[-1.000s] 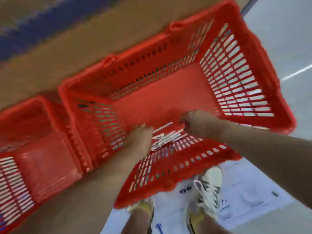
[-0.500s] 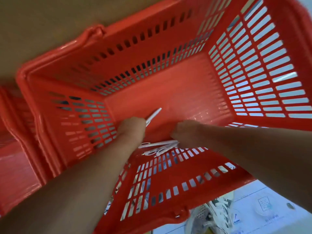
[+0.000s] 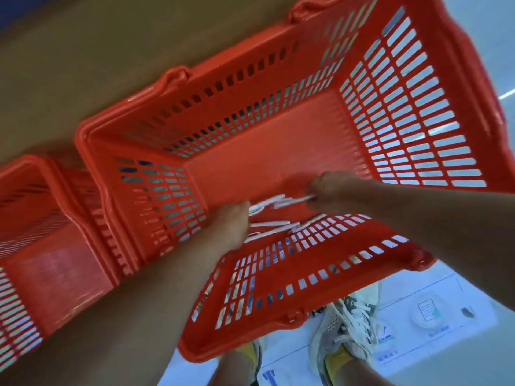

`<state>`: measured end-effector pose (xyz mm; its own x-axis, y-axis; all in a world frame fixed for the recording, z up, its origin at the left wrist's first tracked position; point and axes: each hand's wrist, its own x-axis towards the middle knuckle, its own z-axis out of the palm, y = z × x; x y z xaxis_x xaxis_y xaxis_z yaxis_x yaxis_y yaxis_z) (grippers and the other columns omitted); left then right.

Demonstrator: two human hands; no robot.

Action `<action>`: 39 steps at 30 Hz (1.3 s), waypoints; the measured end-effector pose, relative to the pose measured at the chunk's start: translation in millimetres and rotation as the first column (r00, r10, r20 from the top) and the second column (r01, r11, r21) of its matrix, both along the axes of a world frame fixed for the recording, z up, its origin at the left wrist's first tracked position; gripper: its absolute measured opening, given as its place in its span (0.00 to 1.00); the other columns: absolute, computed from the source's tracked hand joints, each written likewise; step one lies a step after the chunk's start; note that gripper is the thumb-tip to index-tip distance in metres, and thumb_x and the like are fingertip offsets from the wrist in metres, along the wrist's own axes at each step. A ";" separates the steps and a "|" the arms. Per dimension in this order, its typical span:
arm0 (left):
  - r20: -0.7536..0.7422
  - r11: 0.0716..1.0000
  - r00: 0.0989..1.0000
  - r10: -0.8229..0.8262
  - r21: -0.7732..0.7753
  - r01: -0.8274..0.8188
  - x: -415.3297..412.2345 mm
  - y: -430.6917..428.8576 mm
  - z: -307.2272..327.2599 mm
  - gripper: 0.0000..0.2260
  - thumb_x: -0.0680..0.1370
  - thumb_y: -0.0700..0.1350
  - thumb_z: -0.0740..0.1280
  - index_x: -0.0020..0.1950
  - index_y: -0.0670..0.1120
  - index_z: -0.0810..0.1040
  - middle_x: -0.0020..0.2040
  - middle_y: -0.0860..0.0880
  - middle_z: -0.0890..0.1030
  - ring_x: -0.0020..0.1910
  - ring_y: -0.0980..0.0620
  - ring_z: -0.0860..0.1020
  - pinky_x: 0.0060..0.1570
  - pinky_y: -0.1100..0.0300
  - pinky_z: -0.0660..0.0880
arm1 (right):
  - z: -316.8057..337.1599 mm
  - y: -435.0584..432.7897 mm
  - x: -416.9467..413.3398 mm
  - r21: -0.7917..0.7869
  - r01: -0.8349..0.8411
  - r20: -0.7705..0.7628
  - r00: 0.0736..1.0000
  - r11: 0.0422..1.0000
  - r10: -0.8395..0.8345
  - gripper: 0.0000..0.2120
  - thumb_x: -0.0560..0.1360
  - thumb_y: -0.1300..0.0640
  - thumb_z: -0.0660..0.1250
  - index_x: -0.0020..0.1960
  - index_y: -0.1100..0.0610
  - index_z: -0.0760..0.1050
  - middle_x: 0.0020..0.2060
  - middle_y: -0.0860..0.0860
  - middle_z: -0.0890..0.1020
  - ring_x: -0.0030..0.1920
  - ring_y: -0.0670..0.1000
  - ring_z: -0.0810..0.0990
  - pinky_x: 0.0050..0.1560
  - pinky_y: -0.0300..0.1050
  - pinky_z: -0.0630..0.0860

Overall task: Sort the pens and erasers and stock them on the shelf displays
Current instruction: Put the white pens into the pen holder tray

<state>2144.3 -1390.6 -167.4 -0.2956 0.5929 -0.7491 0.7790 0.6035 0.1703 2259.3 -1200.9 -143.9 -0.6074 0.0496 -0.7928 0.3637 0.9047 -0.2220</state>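
- Red basket point(image 3: 264, 146) sits on brown surface point(image 3: 83, 65); white pens point(image 3: 274, 224) lie on its floor by near wall.
- R hand point(image 3: 331, 188) inside basket, pinching ends of a few pens.
- L hand point(image 3: 228, 227) inside too, over pens; fingers hidden, can't tell grip.
- 2nd basket point(image 3: 41, 246) just beside, on left.

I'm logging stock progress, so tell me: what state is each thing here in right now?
Large red basket, upright, nearly empty, a few pens at its bottom.
White pens, loose, lying flat by the near wall.
Right hand, inside the basket, apparently pinching some pens' ends.
Left hand, inside the basket among the pens; grip hidden.
Second red basket, beside it on the left, no contents visible.
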 end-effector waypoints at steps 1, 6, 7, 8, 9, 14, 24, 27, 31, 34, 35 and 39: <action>-0.017 0.998 0.999 -0.051 -0.024 0.050 3.5 1.4 -3.7 0.10 0.78 0.41 0.60 0.59 0.43 0.71 0.59 0.41 0.78 0.59 0.40 0.76 0.54 0.50 0.72 | 0.6 11.5 1.3 -0.005 0.061 0.037 0.998 0.998 -0.060 0.16 0.79 0.47 0.59 0.58 0.57 0.75 0.39 0.50 0.77 0.42 0.51 0.78 0.39 0.40 0.69; -0.084 0.990 0.986 -0.144 -0.015 0.144 25.5 15.7 -27.9 0.13 0.75 0.39 0.64 0.59 0.46 0.74 0.58 0.43 0.77 0.57 0.41 0.77 0.53 0.50 0.74 | 6.2 55.2 16.3 -0.046 0.346 0.102 0.935 0.937 -0.340 0.15 0.80 0.48 0.59 0.51 0.59 0.78 0.41 0.55 0.81 0.38 0.52 0.79 0.41 0.46 0.77; -0.074 0.986 0.984 -0.165 -0.004 0.165 28.8 16.2 -32.5 0.13 0.74 0.38 0.64 0.58 0.45 0.75 0.57 0.43 0.78 0.57 0.41 0.77 0.53 0.49 0.74 | 7.1 58.9 19.1 -0.096 0.458 0.095 0.888 0.884 -0.450 0.16 0.80 0.48 0.59 0.49 0.59 0.78 0.39 0.56 0.81 0.36 0.53 0.79 0.39 0.47 0.77; -0.062 0.984 0.983 -0.175 0.005 0.176 29.7 16.2 -35.0 0.12 0.74 0.38 0.65 0.57 0.45 0.76 0.56 0.43 0.78 0.56 0.41 0.78 0.52 0.50 0.75 | 9.0 60.2 21.0 -0.157 0.581 0.104 0.814 0.798 -0.572 0.15 0.80 0.48 0.58 0.48 0.58 0.76 0.35 0.56 0.79 0.32 0.53 0.78 0.37 0.47 0.77; -0.059 0.985 0.984 -0.168 0.016 0.170 28.6 16.6 -35.3 0.11 0.73 0.40 0.65 0.55 0.44 0.76 0.54 0.43 0.79 0.55 0.41 0.79 0.51 0.50 0.75 | 12.7 59.5 22.2 -0.220 0.689 0.118 0.721 0.690 -0.683 0.15 0.80 0.47 0.57 0.49 0.59 0.75 0.31 0.55 0.76 0.29 0.53 0.76 0.37 0.49 0.77; 0.146 0.895 0.897 0.418 0.107 -0.434 19.2 35.9 9.1 0.06 0.72 0.46 0.69 0.39 0.44 0.77 0.34 0.43 0.80 0.34 0.43 0.78 0.32 0.57 0.65 | 59.9 32.1 19.8 -0.504 0.853 0.241 0.289 0.135 -0.927 0.13 0.81 0.52 0.58 0.57 0.59 0.75 0.36 0.56 0.79 0.41 0.55 0.79 0.52 0.56 0.77; 0.687 0.437 0.306 0.659 -0.019 -0.899 47.5 93.6 260.9 0.11 0.77 0.41 0.59 0.42 0.39 0.79 0.33 0.44 0.81 0.31 0.47 0.80 0.30 0.56 0.77 | 250.7 -32.5 -2.0 -0.670 0.692 0.343 -0.030 -0.267 -0.939 0.12 0.82 0.54 0.56 0.63 0.45 0.72 0.29 0.43 0.78 0.23 0.39 0.73 0.27 0.34 0.74; 0.509 0.686 0.703 0.496 0.266 -0.677 44.1 98.6 344.5 0.14 0.76 0.47 0.57 0.49 0.42 0.80 0.45 0.42 0.84 0.47 0.43 0.81 0.43 0.49 0.77 | 325.7 -29.0 0.0 -0.709 0.688 0.165 -0.056 -0.157 -0.985 0.12 0.82 0.61 0.55 0.58 0.49 0.73 0.28 0.41 0.78 0.27 0.35 0.73 0.28 0.29 0.69; 0.346 0.727 0.864 0.366 0.473 -0.497 36.2 99.1 463.1 0.10 0.80 0.43 0.58 0.51 0.45 0.79 0.48 0.44 0.82 0.50 0.43 0.78 0.45 0.52 0.71 | 428.6 -26.6 -1.6 -0.715 0.683 0.158 -0.052 -0.150 -0.986 0.10 0.82 0.60 0.56 0.47 0.55 0.75 0.31 0.45 0.78 0.31 0.41 0.75 0.32 0.35 0.72; 0.205 0.802 0.941 0.271 0.492 -0.338 25.3 92.6 541.7 0.09 0.79 0.46 0.57 0.53 0.48 0.76 0.47 0.44 0.82 0.48 0.40 0.78 0.43 0.49 0.72 | 508.2 -30.9 -12.2 -0.707 0.671 0.191 -0.126 -0.226 -0.973 0.11 0.81 0.58 0.55 0.45 0.57 0.74 0.30 0.49 0.76 0.27 0.43 0.74 0.26 0.34 0.69; 0.181 0.811 0.954 0.238 0.504 -0.298 21.9 90.9 567.3 0.09 0.79 0.47 0.57 0.54 0.49 0.75 0.46 0.44 0.82 0.48 0.39 0.78 0.44 0.48 0.72 | 532.3 -34.0 -15.7 -0.708 0.656 0.196 -0.174 -0.263 -0.965 0.11 0.81 0.58 0.54 0.44 0.57 0.73 0.29 0.49 0.75 0.25 0.42 0.72 0.24 0.33 0.68; 0.247 0.784 0.950 0.193 0.543 -0.301 8.4 81.9 667.4 0.09 0.80 0.51 0.56 0.54 0.52 0.74 0.48 0.47 0.83 0.50 0.43 0.78 0.47 0.48 0.73 | 609.3 -44.4 -29.8 -0.749 0.580 0.154 -0.316 -0.319 -0.936 0.17 0.81 0.59 0.55 0.35 0.54 0.72 0.23 0.46 0.74 0.22 0.42 0.68 0.22 0.34 0.64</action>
<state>2152.7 -1308.6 500.0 -0.3929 0.8496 -0.3518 0.5433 0.5232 0.6566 2229.5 -1245.3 465.4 -0.3747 0.6697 -0.6411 0.2434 -0.5962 -0.7650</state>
